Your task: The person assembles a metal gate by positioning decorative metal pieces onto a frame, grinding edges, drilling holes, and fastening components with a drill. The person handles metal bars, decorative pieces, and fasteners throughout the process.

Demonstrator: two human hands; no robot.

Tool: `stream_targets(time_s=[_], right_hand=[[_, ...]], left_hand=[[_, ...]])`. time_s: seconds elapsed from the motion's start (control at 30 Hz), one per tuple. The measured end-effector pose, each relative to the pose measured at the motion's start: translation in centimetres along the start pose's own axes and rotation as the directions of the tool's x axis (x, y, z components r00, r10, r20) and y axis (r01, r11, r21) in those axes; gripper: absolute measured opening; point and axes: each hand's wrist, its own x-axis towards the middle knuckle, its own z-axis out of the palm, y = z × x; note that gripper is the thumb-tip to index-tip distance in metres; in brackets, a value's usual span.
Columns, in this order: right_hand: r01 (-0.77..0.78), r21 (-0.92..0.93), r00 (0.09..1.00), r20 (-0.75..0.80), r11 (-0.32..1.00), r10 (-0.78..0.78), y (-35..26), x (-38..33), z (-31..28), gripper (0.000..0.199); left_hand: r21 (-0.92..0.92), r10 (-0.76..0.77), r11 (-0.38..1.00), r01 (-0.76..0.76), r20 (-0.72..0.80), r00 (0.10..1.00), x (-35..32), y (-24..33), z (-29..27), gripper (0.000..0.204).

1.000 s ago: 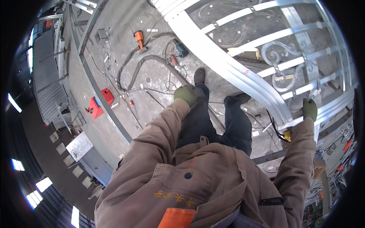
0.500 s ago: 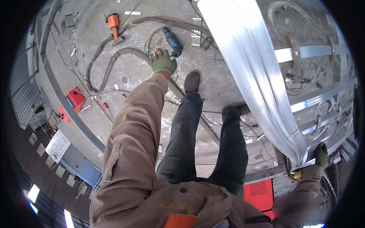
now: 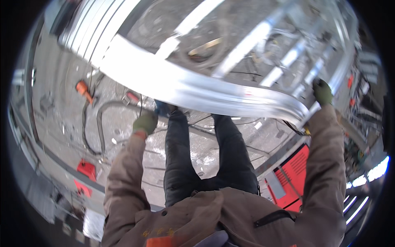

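Note:
A large shiny metal panel frame [image 3: 185, 88] with parallel bars slants across the view in front of my legs. My right hand [image 3: 322, 92], in a green glove with dark fingertips, is closed on a bar near the frame's right end. My left hand [image 3: 145, 122], gloved in green, hangs below the frame's near edge at left; its fingers are blurred, so its grip is unclear. Close by it on the floor are a blue power drill [image 3: 162, 108], partly covered by the frame, and a small red-and-dark object [image 3: 132, 97].
An orange power tool [image 3: 83, 89] lies farther left near a thick looped cable [image 3: 100, 123]. Red boxes [image 3: 86, 169] stand by a steel beam [image 3: 29, 90]. At my right side is a red vented machine [image 3: 290, 177]. Debris and cables litter the floor.
The view has turned, and the frame now stretches across in front of me. My left hand has drawn back from beside the drill. My right hand has stayed at the frame's right end.

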Motion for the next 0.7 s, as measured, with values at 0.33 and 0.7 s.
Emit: stream_targets(time_s=[0.33, 0.7], right_hand=[[0.033, -0.139, 0.999, -0.028, 0.99, -0.037, -4.3, -2.5, -2.3, 0.052], [0.014, 0.071, 1.0, -0.028, 0.997, -0.012, -3.2, -3.6, -2.8, 0.042]], left_hand=[[0.124, 0.668, 0.739, -0.662, -0.019, 0.744, -27.0, 32.6, -2.4, 0.036], [0.455, 0.905, 0.225, -0.862, 0.23, 0.358, -25.9, 56.8, -7.2, 0.025]])
